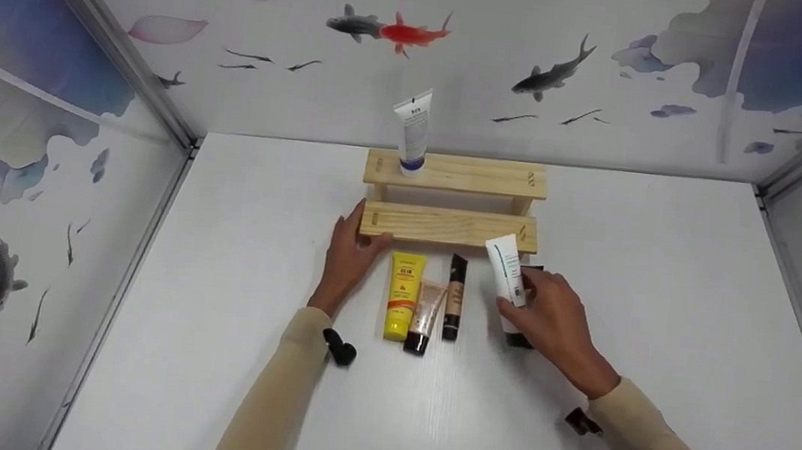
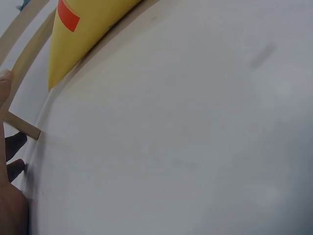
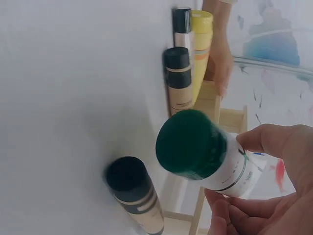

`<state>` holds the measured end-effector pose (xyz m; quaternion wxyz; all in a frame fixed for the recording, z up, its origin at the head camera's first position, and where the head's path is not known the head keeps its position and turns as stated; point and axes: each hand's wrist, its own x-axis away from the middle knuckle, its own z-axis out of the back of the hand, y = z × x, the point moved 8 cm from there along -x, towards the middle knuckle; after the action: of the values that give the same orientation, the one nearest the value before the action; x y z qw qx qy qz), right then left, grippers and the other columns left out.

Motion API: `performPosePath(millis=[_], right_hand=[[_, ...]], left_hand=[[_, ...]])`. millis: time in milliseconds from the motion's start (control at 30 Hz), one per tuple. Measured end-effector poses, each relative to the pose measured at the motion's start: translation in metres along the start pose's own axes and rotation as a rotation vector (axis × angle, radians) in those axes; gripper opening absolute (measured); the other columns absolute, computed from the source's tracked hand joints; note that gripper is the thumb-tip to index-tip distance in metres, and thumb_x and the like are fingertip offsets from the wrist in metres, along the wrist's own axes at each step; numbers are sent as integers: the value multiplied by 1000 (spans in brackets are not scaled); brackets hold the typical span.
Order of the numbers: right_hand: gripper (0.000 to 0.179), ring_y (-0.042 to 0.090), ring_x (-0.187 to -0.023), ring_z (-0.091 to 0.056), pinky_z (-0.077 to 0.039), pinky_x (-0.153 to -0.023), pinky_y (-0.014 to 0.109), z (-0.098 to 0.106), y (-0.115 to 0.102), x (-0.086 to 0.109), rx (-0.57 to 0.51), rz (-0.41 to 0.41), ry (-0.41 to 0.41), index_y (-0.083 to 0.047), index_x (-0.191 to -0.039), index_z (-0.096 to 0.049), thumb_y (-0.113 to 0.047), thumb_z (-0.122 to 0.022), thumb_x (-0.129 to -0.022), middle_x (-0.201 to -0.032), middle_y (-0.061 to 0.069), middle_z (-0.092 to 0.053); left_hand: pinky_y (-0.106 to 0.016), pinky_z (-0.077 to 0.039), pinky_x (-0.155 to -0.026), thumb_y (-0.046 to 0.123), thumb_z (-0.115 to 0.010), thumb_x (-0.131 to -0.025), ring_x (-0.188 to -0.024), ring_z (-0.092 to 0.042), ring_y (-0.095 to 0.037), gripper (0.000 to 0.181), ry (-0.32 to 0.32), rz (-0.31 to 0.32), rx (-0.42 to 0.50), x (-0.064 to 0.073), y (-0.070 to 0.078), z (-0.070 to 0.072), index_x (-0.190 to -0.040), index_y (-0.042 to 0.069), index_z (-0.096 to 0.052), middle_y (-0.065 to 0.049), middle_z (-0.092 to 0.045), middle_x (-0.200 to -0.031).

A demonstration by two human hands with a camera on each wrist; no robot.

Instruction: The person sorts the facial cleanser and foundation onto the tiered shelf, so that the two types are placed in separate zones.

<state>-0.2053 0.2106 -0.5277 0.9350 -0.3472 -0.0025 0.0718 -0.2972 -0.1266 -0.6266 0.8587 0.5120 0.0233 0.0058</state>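
Note:
My right hand (image 1: 556, 318) pinches a white squeeze tube (image 1: 506, 263) between thumb and fingers, tilted above the table. Its dark green cap (image 3: 185, 144) faces the right wrist camera. Partly hidden below that hand lies a black-capped beige tube (image 3: 137, 196). My left hand (image 1: 352, 253) holds the left end of a two-step wooden rack (image 1: 450, 227), thumb at the front edge and fingers round the side. Between the hands lie a yellow tube (image 1: 402, 297), a pinkish-beige tube (image 1: 425, 315) with a black cap, and a slim black-and-beige tube (image 1: 454, 299).
On the rack's upper step, toward its left end, a white tube (image 1: 414, 132) with a blue band stands upright. The rack is close to the back wall (image 1: 458, 118), which is printed with fish. Side walls bound the white table (image 1: 666, 285).

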Motion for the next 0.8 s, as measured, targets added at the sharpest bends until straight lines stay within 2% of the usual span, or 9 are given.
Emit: performPosePath(millis=[133,433,600,800], right_hand=[[59,33,-100,-65,-52,-78,41,11,1,-3,-58,-5,38,7,-143,-66,-21,-86,-96,-114,20,-74],[57,35,-108,-69,-60,-94,52,32,-2,-13,-176,31,111,7,-143,-63,-8,-87,-94,-122,22,-74],[56,35,-107,-70,-62,-93,53,42,-4,-21,-207,59,145,8,-142,-63,-5,-87,-93,-122,23,-73],[55,35,-108,-71,-62,-93,55,51,-9,-30,-221,96,167,7,-141,-63,-3,-87,-93,-123,22,-73]], left_hand=[[-51,-6,-140,72,-67,-100,-171,-10,-33,101,2,5,0,2,0,-1,-178,24,-25,0,-29,-181],[-41,-2,-140,69,-67,-102,-170,-17,-26,98,4,-12,-17,2,1,-1,-177,21,-26,-1,-32,-180],[-41,-2,-140,69,-67,-102,-170,-18,-27,98,7,-23,-22,1,2,0,-177,20,-26,-1,-32,-180],[-49,-7,-140,72,-66,-101,-170,-15,-30,99,6,-8,-7,0,3,1,-177,24,-26,-1,-30,-181]])
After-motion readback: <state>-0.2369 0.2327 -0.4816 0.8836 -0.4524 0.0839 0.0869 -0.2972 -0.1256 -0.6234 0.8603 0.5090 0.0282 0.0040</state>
